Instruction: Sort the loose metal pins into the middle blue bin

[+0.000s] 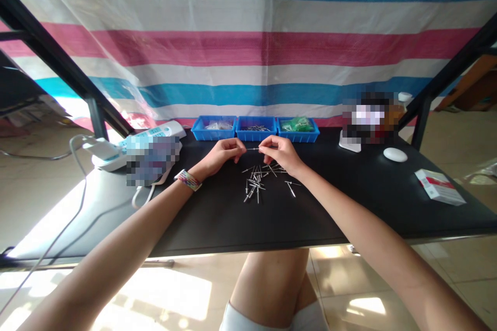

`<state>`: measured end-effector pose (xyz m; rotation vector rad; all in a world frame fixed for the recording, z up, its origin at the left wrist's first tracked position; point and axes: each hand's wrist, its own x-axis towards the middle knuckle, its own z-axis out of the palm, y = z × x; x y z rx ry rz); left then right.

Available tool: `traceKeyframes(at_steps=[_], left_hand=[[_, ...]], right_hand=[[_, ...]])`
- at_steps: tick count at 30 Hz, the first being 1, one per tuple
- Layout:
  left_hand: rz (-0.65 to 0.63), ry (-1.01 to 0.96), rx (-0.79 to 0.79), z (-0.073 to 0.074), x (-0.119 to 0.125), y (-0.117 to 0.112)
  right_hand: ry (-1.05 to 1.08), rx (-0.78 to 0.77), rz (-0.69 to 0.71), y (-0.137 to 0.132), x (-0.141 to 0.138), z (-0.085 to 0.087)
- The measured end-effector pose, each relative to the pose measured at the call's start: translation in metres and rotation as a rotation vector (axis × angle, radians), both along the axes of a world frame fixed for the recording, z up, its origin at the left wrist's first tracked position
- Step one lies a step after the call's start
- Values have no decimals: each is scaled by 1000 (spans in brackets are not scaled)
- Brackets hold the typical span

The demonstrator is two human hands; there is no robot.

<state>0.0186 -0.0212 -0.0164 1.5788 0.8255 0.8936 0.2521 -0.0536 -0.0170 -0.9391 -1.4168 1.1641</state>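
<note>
My left hand (pixel 224 154) and my right hand (pixel 280 153) are raised a little above the black table (pixel 217 217), fingertips facing each other. Between them they pinch one thin metal pin (pixel 252 149), each hand closed on one end. A loose pile of several similar metal pins (pixel 259 181) lies on the table just below and in front of my hands. A coloured woven band sits on my left wrist (pixel 188 179).
Three blue bins (pixel 256 129) stand in a row at the table's back: clear parts, metal pins, green parts. A white power strip (pixel 116 152) with cable lies left. A white oval object (pixel 395 154) and a red-white box (pixel 438 186) lie right.
</note>
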Motion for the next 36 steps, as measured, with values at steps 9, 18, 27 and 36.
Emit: traceKeyframes(at_steps=[9, 18, 27, 36], left_hand=[[15, -38, 15, 1, 1, -1], [40, -73, -1, 1, 2, -1], [-16, -79, -119, 5, 1, -3], [-3, -24, -115, 0, 0, 0]], right_hand=[[-39, -61, 6, -1, -2, -3], [-59, 63, -17, -5, -5, -4], [13, 129, -58, 0, -5, -7], [-34, 174, -55, -2, -5, -7]])
